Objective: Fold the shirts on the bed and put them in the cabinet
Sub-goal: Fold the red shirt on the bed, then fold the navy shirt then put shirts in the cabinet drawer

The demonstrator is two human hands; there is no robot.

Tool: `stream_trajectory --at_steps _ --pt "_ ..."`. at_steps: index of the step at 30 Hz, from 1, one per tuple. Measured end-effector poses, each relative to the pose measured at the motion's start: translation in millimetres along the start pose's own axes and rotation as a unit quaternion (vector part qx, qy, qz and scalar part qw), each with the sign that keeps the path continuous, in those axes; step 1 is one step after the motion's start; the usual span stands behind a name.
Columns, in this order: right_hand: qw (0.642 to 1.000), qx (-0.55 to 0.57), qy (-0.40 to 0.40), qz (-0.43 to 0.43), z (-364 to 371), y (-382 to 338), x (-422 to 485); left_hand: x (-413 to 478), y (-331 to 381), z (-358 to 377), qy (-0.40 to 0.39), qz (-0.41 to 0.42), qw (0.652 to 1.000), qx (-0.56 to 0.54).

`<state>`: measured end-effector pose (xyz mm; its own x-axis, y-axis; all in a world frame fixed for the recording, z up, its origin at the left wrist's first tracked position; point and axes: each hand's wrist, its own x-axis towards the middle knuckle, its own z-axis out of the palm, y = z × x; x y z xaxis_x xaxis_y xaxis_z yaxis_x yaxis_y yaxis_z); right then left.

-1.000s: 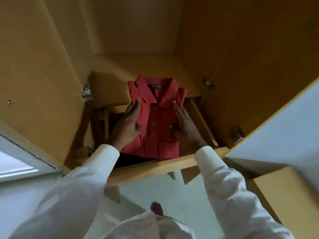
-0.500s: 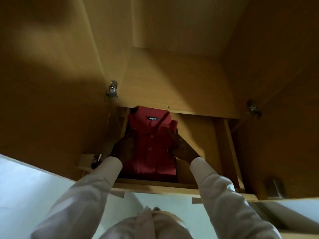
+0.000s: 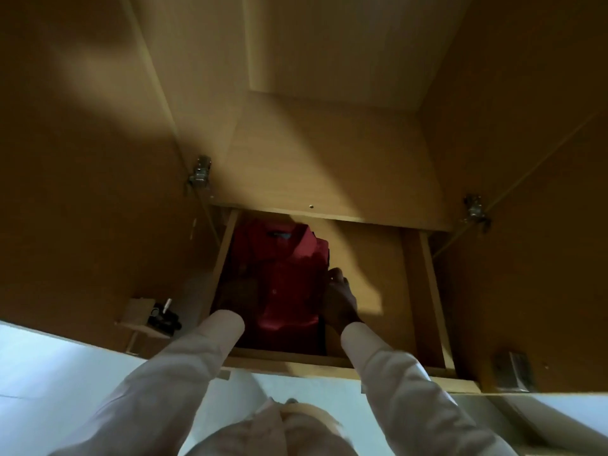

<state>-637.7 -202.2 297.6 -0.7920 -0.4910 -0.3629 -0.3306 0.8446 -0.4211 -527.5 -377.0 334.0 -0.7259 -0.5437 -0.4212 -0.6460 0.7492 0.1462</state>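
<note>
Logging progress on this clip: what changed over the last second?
The folded red polo shirt went down from above the drawer into its left side. Both hands went with it: the right hand grips its right edge, the left hand lies in shadow. The cabinet doors stayed open.

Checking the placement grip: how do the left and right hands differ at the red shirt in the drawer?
The left hand sits in deep shadow over the left side of the red shirt, fingers unreadable. The right hand is partly lit, fingers curled at the shirt's right edge. Both reach into the drawer.
</note>
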Motion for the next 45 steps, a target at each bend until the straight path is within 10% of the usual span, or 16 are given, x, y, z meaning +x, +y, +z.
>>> stream_trajectory --at_steps 4,18,34,45 --pt "0.996 0.048 -0.07 0.004 -1 11 -10 -2 4 11 -0.021 0.024 0.999 -0.015" --pt "0.964 0.177 0.195 0.016 -22 58 -175 -93 86 36 -0.036 0.309 0.899 -0.308" --pt "0.881 0.267 0.261 0.291 197 44 -470 -285 -1 189 -0.319 0.35 0.846 -0.246" --pt "0.754 0.322 0.334 0.464 345 95 -590 -347 -12 365 -0.445 0.402 0.789 -0.134"
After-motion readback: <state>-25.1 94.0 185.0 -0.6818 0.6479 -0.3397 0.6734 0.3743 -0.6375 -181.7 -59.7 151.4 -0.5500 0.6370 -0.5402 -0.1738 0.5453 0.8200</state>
